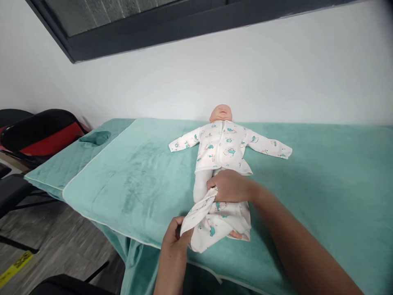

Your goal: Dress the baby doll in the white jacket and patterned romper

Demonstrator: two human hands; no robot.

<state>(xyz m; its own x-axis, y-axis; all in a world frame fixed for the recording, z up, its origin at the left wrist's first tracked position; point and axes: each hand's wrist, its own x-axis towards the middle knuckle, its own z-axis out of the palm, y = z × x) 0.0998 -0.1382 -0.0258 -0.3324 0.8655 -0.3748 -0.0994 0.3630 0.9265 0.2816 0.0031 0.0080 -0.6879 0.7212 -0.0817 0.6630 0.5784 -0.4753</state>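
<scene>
One pair of white, thin-cloth baby trousers (227, 221), scattered with small teal animal prints, sits bunched around the lower legs of a smooth-headed baby doll (221, 111). From my end of the camera feed, I see the garment on the teal velvety bed cover (147, 176), near its white-piped front edge. I have the left hand (175, 243) pinching the cloth low on its left side, thumb on top, and the right hand (230, 186) clasping the upper part, fingers curled over a fold. Between the two grips the fabric draws into a slanting, twisted ridge; elsewhere it looks loose and creased. A pinkish foot (236, 234) peeks from the hem on the right, and a pale grey-white leg (202, 186) shows above the cloth on the left. I can see the doll lies on its back, head beside the white wall (294, 73), in a matching printed long-sleeved jacket (221, 145). The sleeves stretch out to both sides, and the jacket's right-hand corner flares outward over the cover.
</scene>
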